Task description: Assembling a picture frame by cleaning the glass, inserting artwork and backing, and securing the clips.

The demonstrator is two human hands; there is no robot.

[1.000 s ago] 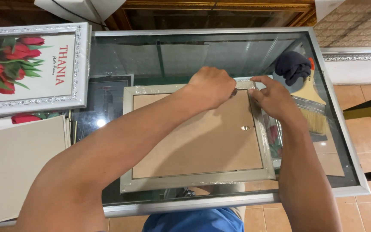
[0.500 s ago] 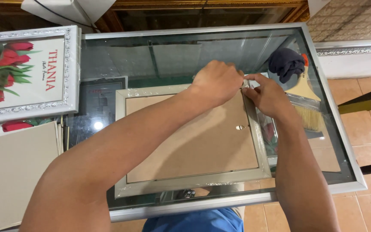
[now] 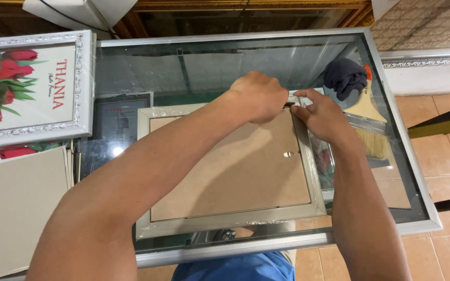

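A silver picture frame (image 3: 308, 156) lies face down on the glass tabletop (image 3: 194, 67), its brown backing board (image 3: 235, 171) facing up. A small metal hanger (image 3: 288, 154) sits on the board near the right side. My left hand (image 3: 259, 96) is curled into a fist at the frame's top right corner, gripping something small and dark that I cannot make out. My right hand (image 3: 323, 114) pinches the same corner from the right, fingers on the frame's edge. The two hands touch each other there.
A framed print of red flowers (image 3: 27, 88) lies at the left, above a plain grey board (image 3: 16, 203). At the right lie a wide paintbrush (image 3: 368, 125) and a dark cloth (image 3: 345, 78). A small dark frame (image 3: 118, 122) rests under the glass. Tiled floor surrounds the table.
Both hands stay at the frame's top right corner, closing in a little tighter. The view has shifted slightly, so the frame sits lower and more to the left.
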